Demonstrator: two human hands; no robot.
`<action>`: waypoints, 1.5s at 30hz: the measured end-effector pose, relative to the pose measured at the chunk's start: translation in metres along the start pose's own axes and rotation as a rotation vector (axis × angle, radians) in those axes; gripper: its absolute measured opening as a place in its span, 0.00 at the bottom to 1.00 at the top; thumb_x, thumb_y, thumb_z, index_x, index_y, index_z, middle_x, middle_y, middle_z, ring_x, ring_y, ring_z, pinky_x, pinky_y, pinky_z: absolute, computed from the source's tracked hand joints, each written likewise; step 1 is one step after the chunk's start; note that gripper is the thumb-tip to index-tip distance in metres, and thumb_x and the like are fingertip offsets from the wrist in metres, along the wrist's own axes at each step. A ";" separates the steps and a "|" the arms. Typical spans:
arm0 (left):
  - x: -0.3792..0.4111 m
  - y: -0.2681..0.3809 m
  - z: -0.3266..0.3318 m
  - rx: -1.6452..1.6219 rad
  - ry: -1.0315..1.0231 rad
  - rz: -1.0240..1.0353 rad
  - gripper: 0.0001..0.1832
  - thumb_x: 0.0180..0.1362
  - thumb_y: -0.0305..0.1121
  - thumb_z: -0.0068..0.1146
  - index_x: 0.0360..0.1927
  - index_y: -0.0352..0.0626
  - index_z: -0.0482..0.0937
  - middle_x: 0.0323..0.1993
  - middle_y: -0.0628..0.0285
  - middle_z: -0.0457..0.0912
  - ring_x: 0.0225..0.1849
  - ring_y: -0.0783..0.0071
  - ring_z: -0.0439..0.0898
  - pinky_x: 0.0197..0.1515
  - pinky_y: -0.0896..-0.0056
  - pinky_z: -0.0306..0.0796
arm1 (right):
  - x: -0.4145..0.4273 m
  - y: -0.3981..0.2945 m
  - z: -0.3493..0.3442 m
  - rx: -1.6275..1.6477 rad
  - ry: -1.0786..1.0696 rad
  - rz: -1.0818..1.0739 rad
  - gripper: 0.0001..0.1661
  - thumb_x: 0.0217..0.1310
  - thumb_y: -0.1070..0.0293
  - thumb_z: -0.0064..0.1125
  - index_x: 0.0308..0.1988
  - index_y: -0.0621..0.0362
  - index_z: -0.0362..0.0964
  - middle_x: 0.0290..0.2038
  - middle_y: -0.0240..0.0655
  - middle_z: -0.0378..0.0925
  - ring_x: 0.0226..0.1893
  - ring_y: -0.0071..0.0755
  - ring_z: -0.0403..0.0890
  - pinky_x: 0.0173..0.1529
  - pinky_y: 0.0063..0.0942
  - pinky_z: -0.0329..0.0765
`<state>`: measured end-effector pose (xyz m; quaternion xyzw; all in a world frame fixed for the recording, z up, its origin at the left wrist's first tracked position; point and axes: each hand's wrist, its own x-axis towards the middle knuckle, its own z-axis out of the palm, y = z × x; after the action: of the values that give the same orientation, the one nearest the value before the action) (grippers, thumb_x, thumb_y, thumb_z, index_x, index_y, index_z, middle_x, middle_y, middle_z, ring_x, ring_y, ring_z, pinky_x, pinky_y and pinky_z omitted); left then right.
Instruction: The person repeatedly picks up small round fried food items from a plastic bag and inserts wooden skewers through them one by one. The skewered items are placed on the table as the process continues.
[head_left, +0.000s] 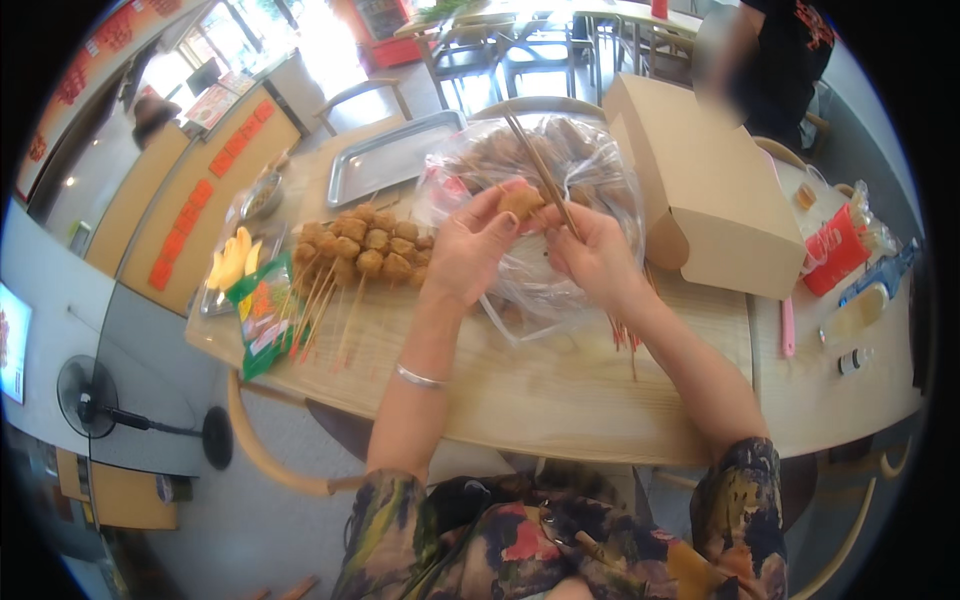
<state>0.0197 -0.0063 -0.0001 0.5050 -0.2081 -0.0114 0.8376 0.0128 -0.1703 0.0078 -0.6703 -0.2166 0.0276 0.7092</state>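
Note:
Between the fingertips of my left hand (471, 251) is a golden-brown piece of food (520, 200). My right hand (596, 251) grips a few thin wooden sticks (537, 159), slanting up and left, and its fingertips come close to the food piece. Below both hands lies a clear plastic bag (611, 176) filled with brown food pieces. To the left of my left hand, skewered brown balls (379, 244) are piled up, their bamboo sticks (319, 307) pointing towards me. Red-tipped skewers (622, 334) lie partly under my right forearm.
A metal tray (397, 157) lies behind the skewer pile. At far left are a green-edged food packet (262, 319) and yellow gloves (236, 261). A large cardboard box (697, 172) stands on the right, beside a red container (838, 251) and a bottle (855, 315). A person (787, 67) is behind it.

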 end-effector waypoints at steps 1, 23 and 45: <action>0.000 0.001 0.003 0.050 0.043 0.023 0.20 0.54 0.29 0.55 0.49 0.30 0.69 0.45 0.57 0.76 0.45 0.72 0.74 0.48 0.73 0.68 | 0.001 -0.002 -0.002 -0.001 0.009 -0.029 0.09 0.59 0.76 0.43 0.35 0.61 0.72 0.16 0.21 0.62 0.17 0.11 0.59 0.20 0.15 0.57; 0.017 0.020 -0.026 -0.050 0.219 -0.034 0.17 0.56 0.26 0.48 0.49 0.35 0.70 0.37 0.58 0.78 0.34 0.69 0.77 0.35 0.74 0.71 | 0.002 -0.029 -0.012 -0.046 0.012 0.091 0.09 0.60 0.75 0.43 0.37 0.62 0.70 0.16 0.21 0.59 0.16 0.11 0.58 0.20 0.16 0.55; 0.009 0.027 -0.044 -0.167 0.195 0.262 0.16 0.55 0.24 0.51 0.48 0.33 0.71 0.42 0.56 0.75 0.42 0.69 0.74 0.44 0.71 0.70 | -0.006 0.002 -0.004 -0.274 -0.042 0.045 0.07 0.57 0.76 0.47 0.36 0.60 0.72 0.14 0.23 0.58 0.15 0.14 0.57 0.19 0.20 0.55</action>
<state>0.0387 0.0419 0.0084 0.4011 -0.1884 0.1296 0.8870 0.0092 -0.1761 0.0039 -0.7649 -0.2179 0.0278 0.6055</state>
